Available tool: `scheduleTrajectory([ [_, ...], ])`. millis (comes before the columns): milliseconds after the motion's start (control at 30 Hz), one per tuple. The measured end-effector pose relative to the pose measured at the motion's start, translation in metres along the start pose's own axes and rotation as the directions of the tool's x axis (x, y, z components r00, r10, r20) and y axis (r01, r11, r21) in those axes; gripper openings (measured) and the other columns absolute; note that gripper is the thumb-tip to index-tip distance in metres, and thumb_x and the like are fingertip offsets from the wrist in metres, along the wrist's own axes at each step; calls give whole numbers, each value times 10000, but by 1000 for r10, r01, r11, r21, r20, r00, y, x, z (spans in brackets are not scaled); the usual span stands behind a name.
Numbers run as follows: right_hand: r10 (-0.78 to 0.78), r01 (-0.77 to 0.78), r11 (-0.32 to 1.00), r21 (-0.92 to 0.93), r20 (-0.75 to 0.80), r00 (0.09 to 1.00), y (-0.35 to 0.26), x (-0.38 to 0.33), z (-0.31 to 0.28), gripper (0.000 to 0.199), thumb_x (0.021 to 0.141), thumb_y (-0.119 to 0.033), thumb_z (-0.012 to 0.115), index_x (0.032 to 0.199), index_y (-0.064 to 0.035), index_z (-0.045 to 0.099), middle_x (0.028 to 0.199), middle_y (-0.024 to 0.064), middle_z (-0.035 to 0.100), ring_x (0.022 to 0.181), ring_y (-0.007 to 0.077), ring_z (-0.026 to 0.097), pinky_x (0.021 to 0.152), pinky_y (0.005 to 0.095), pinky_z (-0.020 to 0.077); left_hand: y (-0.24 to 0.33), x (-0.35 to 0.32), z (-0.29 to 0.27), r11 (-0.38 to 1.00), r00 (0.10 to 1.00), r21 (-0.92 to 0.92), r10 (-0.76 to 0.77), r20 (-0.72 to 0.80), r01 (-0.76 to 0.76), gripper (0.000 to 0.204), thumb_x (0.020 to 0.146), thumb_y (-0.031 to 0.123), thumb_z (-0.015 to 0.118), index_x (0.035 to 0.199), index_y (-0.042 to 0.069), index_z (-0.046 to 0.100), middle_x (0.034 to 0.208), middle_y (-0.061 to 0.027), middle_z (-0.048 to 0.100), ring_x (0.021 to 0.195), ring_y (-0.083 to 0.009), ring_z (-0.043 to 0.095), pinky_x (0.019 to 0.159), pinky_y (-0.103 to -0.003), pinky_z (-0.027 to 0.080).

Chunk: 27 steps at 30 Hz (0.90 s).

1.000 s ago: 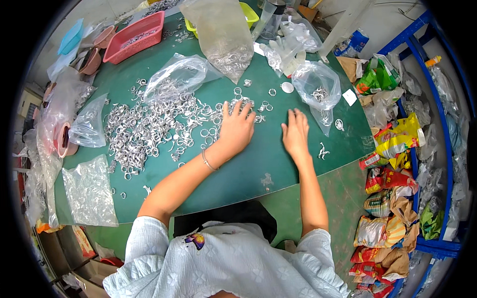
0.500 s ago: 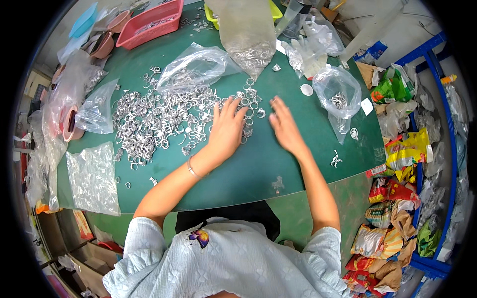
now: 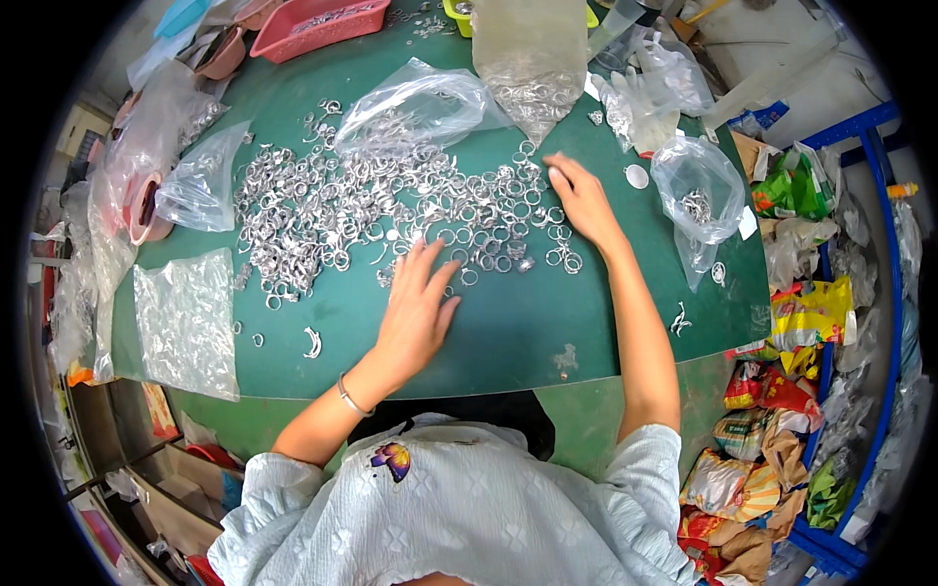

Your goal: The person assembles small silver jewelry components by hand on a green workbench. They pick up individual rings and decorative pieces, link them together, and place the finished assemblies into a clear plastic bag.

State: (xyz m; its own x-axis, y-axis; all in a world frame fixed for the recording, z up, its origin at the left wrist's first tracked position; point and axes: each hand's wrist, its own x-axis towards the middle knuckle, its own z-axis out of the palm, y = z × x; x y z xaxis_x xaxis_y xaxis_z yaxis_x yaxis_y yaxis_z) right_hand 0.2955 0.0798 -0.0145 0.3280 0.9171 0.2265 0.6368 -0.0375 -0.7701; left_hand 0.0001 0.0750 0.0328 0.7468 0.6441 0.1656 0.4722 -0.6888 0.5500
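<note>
A wide heap of silver-coloured metal rings (image 3: 293, 210) lies spread over the green table (image 3: 498, 352). My left hand (image 3: 418, 305) rests at the heap's near edge with its fingers apart, the tips by a few loose rings. I see nothing held in it. At the right end of the heap is my right hand (image 3: 586, 203), fingers stretched out and slightly bent beside some rings; it shows no held thing. Behind the heap lies an open clear plastic bag (image 3: 420, 103) with rings in and under its mouth. A fuller bag of rings (image 3: 532, 93) stands at the back, its corner pointing towards the heap.
A pink tray (image 3: 322, 29) stands at the back left. On the right are a clear bag with small metal pieces (image 3: 696, 195), a white disc (image 3: 636, 177) and a blue rack (image 3: 884, 293). A flat plastic bag (image 3: 186, 322) lies at the front left.
My left hand has drawn back towards me and slightly left. My right hand has moved up and right. Rings between them now spread further right, and the view has shifted.
</note>
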Motion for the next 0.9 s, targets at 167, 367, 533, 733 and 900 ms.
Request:
scheduleTrajectory([
  [167,19,-39,997,-74,-256,967,-2,13,-44,301,868,-83,528,1155,-10,583,1174,195,585,1138,345,531,985,371,396,-11,-11,-6,998,998,-34,-56,-22,55,468,789,8,635,1234,31,493,1397,-167,359,1341,-375,280,1106,-464,233],
  [367,-178,61,881,-469,-209,962,58,65,-29,378,867,-146,562,1228,-38,537,1295,190,498,1183,359,481,1012,390,371,-1,-13,0,1000,998,-18,-20,58,21,469,799,26,633,1245,38,486,1408,-164,343,1339,-402,263,1096,-507,233],
  [533,-7,3,957,-290,-15,1000,33,42,-23,329,884,-164,552,1180,-21,569,1348,165,457,1208,344,469,1010,376,374,-8,-16,-1,996,998,-74,-46,37,49,465,797,27,636,1240,35,493,1415,-171,334,1342,-402,258,1092,-518,235],
  [733,-17,28,999,-37,265,964,-50,-47,-24,356,867,-134,581,1193,5,550,1397,165,405,1267,329,421,1031,366,347,-27,-32,-19,985,983,38,-168,-73,171,462,799,19,632,1240,28,494,1427,-176,317,1341,-405,258,1095,-516,231],
  [900,-133,154,943,-295,91,987,-81,-77,11,546,780,-199,697,1269,-50,504,1421,157,361,1323,381,308,1060,473,279,-34,-47,-17,969,965,14,-246,-93,248,515,816,12,590,1302,-1,421,1405,-247,297,1311,-455,269,1083,-516,252],
])
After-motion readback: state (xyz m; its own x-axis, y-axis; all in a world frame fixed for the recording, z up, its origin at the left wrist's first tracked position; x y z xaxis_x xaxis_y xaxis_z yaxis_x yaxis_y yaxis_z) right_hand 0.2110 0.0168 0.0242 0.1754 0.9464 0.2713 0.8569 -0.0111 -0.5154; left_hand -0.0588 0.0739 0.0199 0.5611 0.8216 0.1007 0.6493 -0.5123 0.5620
